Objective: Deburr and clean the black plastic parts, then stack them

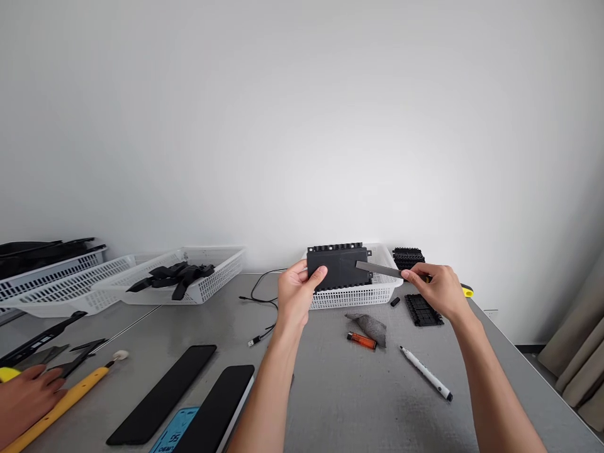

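Raised above the table, a flat black plastic part (pixel 337 267) with notched edges is gripped by my left hand (pixel 296 290), thumb across its face. My right hand (pixel 436 288) is closed on a flat metal file (pixel 380 270) with a yellow and black handle (pixel 467 290). The tip of the file lies over the right side of the black part. Behind the part stands a white basket (pixel 353 298). Below my right hand, a black ribbed part (pixel 423 311) lies on the table, with more black ribbed parts (pixel 408 257) farther back.
A grey cloth (pixel 370 327), an orange lighter (pixel 362 340) and a white marker (pixel 425 373) lie in front. Phones (pixel 163 393), a cable (pixel 257 340) and white baskets (pixel 221 280) are to the left. Another person's hand (pixel 31 399) rests near a yellow-handled tool (pixel 70 402).
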Tool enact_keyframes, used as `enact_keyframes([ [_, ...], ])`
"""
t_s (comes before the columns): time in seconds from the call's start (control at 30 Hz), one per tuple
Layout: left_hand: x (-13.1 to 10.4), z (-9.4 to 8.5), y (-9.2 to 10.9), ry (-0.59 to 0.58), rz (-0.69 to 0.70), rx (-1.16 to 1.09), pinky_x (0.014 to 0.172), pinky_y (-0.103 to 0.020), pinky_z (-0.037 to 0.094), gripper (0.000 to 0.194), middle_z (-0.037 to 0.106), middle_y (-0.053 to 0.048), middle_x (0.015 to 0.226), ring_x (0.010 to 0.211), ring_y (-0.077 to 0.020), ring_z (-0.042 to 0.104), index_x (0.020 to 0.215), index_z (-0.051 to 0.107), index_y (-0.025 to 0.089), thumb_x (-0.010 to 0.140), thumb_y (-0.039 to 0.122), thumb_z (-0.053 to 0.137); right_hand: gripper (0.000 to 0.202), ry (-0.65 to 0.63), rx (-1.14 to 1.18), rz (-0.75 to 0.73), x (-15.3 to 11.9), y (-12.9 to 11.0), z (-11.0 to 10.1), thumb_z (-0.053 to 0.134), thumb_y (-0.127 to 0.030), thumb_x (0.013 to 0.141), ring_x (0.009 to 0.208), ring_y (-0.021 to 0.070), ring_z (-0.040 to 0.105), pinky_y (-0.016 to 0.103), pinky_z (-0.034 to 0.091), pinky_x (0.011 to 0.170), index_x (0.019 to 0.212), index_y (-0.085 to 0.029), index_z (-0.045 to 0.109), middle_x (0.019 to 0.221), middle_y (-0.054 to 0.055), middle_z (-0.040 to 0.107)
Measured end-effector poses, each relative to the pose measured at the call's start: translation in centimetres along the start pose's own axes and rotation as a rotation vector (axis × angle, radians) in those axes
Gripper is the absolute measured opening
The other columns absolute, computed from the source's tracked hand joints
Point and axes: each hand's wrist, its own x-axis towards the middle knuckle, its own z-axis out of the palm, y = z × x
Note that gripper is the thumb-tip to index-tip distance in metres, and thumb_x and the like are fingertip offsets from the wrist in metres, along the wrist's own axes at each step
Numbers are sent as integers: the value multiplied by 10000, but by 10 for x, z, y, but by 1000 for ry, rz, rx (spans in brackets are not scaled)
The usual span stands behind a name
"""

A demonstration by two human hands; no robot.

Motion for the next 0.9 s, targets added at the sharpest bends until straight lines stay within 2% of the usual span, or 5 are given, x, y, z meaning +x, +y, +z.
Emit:
enact_keyframes([
  [0.17,-6,5,0,-72,-17,22,842,-322,553,455,784,-89,861,870,-243,734,959,734,130,623,401,877,498,-34,338,58,-1,-13,9,503,-648,907,551,122,310,263,245,522,712,-193,560,585,-35,392],
  [0.3,-13,12,1,-181,-49,35,869,-342,553,449,779,-106,951,950,-261,722,1011,722,137,671,401,851,418,-12,552,72,-5,-40,28,671,-587,816,571,113,282,257,241,515,754,-209,503,622,-60,323],
  [0.53,-10,13,-2,-225,-112,72,876,-357,537,498,751,-122,1049,995,-265,698,1072,648,148,689,407,833,507,-18,643,49,-10,-57,44,743,-494,764,571,104,252,272,238,522,641,-228,329,618,-65,290],
  [0.77,-3,5,-10,-111,158,281,898,-336,469,363,652,-34,1011,999,-223,629,1020,554,217,731,301,757,408,-65,537,16,-10,-55,39,589,-606,874,590,126,343,273,275,529,831,-203,540,641,-43,391],
  [0.9,0,-1,-9,-120,310,447,904,-314,420,257,588,-22,989,1007,-212,567,963,534,228,770,272,698,491,-58,448,21,-10,-46,21,439,-665,935,555,119,323,264,255,512,753,-210,474,606,-46,362],
])
